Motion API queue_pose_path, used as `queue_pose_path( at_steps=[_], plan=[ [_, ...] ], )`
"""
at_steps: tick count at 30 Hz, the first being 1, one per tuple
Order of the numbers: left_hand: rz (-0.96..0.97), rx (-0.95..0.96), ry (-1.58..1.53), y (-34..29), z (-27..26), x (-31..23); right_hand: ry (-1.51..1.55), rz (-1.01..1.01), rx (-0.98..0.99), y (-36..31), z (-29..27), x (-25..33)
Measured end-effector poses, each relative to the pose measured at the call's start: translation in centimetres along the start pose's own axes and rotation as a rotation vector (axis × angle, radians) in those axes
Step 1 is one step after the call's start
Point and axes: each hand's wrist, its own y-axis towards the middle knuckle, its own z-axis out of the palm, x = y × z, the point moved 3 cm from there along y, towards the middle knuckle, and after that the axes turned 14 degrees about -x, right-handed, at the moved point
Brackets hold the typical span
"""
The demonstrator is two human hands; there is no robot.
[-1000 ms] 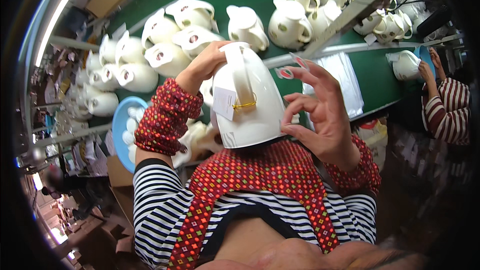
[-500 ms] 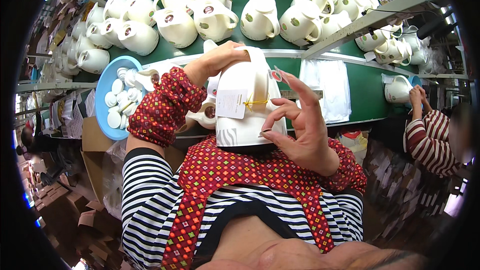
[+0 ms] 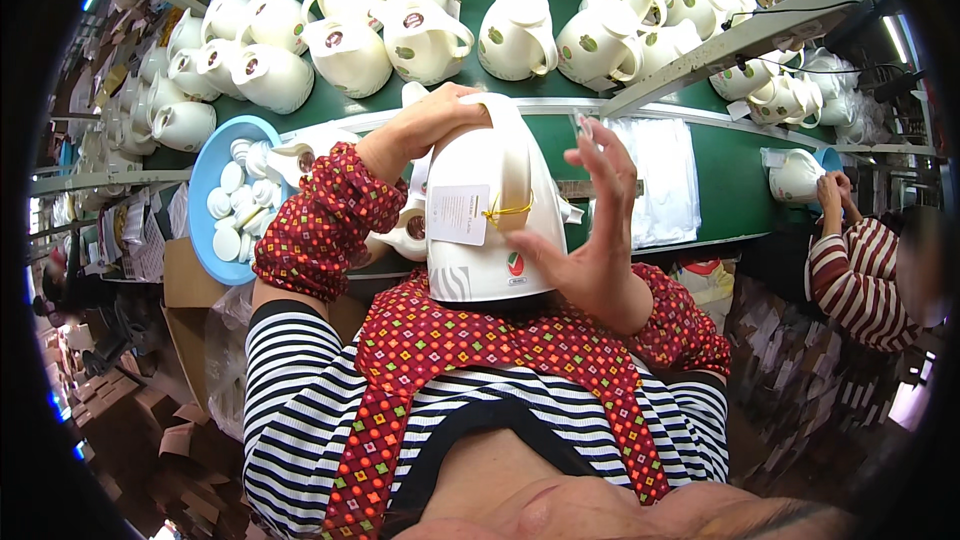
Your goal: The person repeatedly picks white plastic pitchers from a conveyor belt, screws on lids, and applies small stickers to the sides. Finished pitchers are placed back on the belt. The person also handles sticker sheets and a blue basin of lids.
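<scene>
A white jug (image 3: 468, 165) with a curved handle stands tilted in front of my chest. A paper tag (image 3: 459, 215) hangs from its handle by a yellow tie. My left hand (image 3: 430, 125) is closed over the jug's top end, its fingertips partly hidden. Low on the jug's side sits a small red label (image 3: 516, 264) with a check mark. Beside that label is my right hand (image 3: 605, 250), its thumb near the jug's surface and its fingers spread and raised. Something small and glossy shows at its fingertips, too unclear to name.
Several white jugs (image 3: 348, 55) stand in rows along the green table (image 3: 580, 130). A blue basin (image 3: 205, 230) of white lids is at the left. Clear plastic bags (image 3: 655, 180) lie at the right. Farther right, a person in striped sleeves (image 3: 850, 270) handles another jug.
My right hand has opened out, its fingers rising. The red label seen at its fingertip no longer shows there; one is now visible low on the jug.
</scene>
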Motion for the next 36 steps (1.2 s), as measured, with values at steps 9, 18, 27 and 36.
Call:
queue_pose_path(
  at_steps=[9,18,27,36],
  plan=[
    [0.348,-0.316,0.298,1.9,-3.3,-13.5,0.016,0.185,0.001,0.1,-4.2,-3.1],
    [1.054,-0.983,0.93,19.9,-3.8,-21.8,0.02,0.517,-0.236,-4.9,-5.9,-7.5],
    [0.812,-0.827,1.25,35.0,0.6,-11.3,-0.021,0.772,-0.304,-8.1,-8.1,-9.4],
    [0.484,-0.4,1.321,34.2,-8.9,-11.4,-0.02,0.644,-0.286,-7.0,-8.3,-9.0]
  ],
)
